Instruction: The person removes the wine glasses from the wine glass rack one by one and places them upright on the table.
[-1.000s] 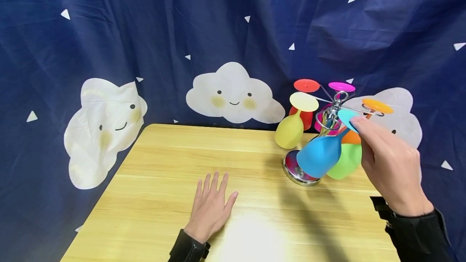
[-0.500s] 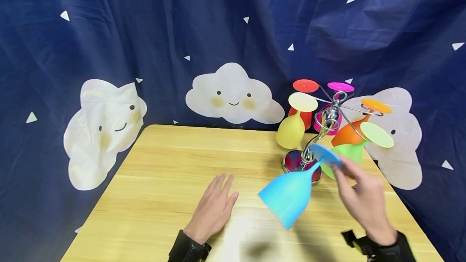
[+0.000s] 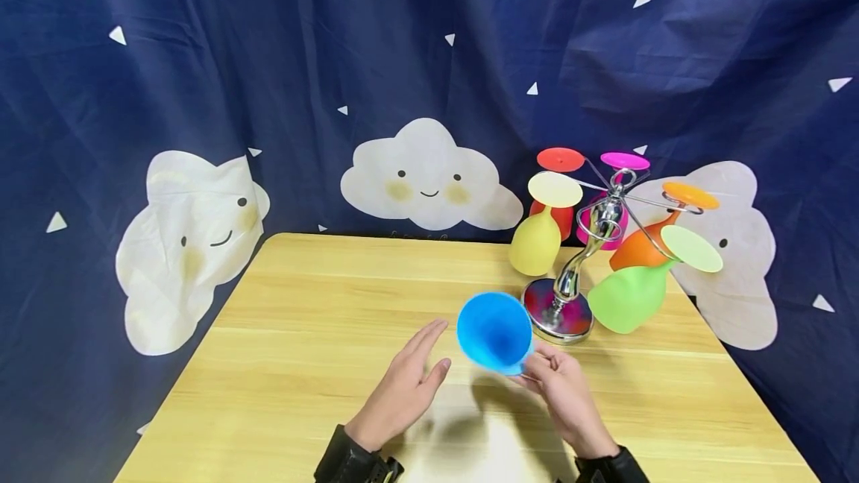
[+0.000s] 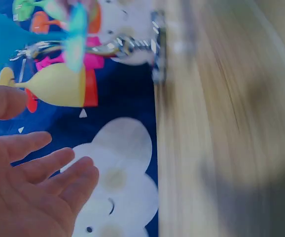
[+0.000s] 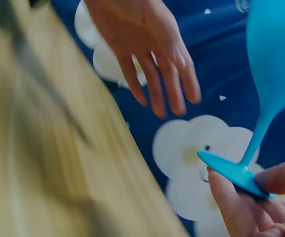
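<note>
Pinching the blue cup (image 3: 495, 328) by its foot (image 5: 235, 174), lower centre, the right hand (image 3: 565, 390) holds it between itself and the straight-fingered left hand (image 3: 401, 390).

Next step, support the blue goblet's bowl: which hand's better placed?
Probably the left. In the head view the left hand holds nothing, fingers extended toward the blue goblet. The right hand is occupied, gripping the goblet by its base.
</note>
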A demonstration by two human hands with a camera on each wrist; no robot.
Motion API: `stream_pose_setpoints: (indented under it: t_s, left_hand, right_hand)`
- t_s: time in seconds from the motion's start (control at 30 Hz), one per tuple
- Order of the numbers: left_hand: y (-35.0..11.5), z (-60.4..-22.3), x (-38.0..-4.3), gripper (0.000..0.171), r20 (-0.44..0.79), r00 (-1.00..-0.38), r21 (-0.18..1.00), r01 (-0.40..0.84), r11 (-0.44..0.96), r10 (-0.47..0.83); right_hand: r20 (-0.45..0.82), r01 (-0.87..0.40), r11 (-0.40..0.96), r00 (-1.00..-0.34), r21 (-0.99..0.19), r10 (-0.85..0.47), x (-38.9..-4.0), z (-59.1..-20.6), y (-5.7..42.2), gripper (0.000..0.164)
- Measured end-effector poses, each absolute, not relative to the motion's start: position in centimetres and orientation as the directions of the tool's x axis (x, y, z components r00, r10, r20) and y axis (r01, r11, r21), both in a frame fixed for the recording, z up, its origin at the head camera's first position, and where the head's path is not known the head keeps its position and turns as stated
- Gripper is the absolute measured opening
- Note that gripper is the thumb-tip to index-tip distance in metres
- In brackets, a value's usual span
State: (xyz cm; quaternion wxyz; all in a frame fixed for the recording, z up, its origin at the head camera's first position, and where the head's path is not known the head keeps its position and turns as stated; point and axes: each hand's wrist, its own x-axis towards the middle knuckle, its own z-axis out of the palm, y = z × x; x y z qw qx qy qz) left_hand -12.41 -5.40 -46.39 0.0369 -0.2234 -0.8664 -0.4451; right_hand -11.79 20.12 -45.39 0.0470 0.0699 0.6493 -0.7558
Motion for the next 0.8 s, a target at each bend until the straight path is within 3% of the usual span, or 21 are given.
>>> stream_pose_setpoints:
  t_s: [0.17, 0.33, 0.53, 0.8]
  left_hand:
    - [-4.2, -46.3, -12.6, 0.057, 0.339, -0.898, 0.883, 0.406, 0.235, 0.28]
    - [-2.9, -46.1, -12.5, 0.046, 0.382, -0.905, 0.916, 0.398, 0.05, 0.188]
    - [-1.9, -46.0, -12.3, 0.029, 0.405, -0.91, 0.903, 0.413, 0.118, 0.087]
    - [-1.2, -46.1, -12.2, 0.024, 0.386, -0.922, 0.907, 0.374, 0.195, -0.03]
  right_hand:
    - [-0.252, 0.262, -0.327, -0.965, -0.908, -0.075, -11.7, -46.7, 18.3, 0.047]
    - [-0.255, 0.301, -0.437, -0.953, -0.848, -0.161, -11.6, -47.2, 16.2, 0.054]
    - [-0.248, 0.291, -0.501, -0.957, -0.815, -0.153, -11.3, -47.4, 14.4, 0.053]
    - [-0.232, 0.257, -0.525, -0.966, -0.811, -0.115, -10.8, -47.5, 13.1, 0.053]
